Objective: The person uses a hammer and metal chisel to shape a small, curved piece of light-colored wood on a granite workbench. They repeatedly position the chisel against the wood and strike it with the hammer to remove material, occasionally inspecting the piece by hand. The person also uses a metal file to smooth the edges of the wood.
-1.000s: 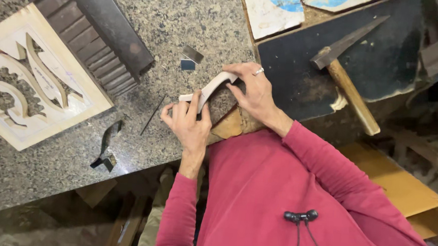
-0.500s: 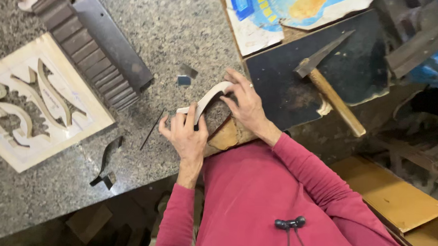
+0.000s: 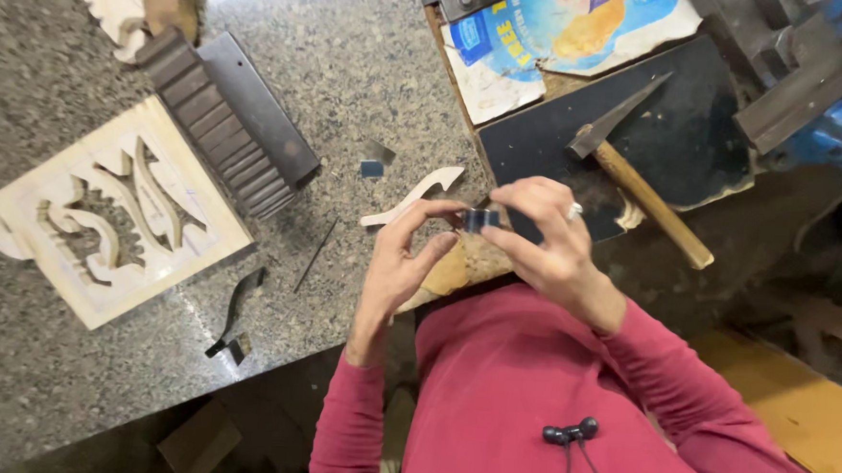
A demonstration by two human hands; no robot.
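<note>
Both hands meet over the front edge of a speckled granite worktop (image 3: 372, 80). Between the fingertips of my left hand (image 3: 402, 260) and my right hand (image 3: 548, 235) sits a small dark blue-grey piece (image 3: 481, 219), pinched from both sides. A pale curved carved wooden piece (image 3: 414, 195) lies flat on the stone just beyond my left fingers, touching neither hand. My right hand wears a ring. Red sleeves cover both arms.
A pale fretwork panel (image 3: 105, 215) lies left, a dark ribbed moulding (image 3: 221, 120) behind it. A hammer (image 3: 635, 176) rests on a black mat (image 3: 676, 135) at right. A thin dark rod (image 3: 314, 255), a black curved offcut (image 3: 235, 308) and small blue scraps (image 3: 374, 162) lie nearby.
The curved wooden piece, held in both hands before, now lies on the stone. My hands have come together on a small dark piece. The view has shifted.
</note>
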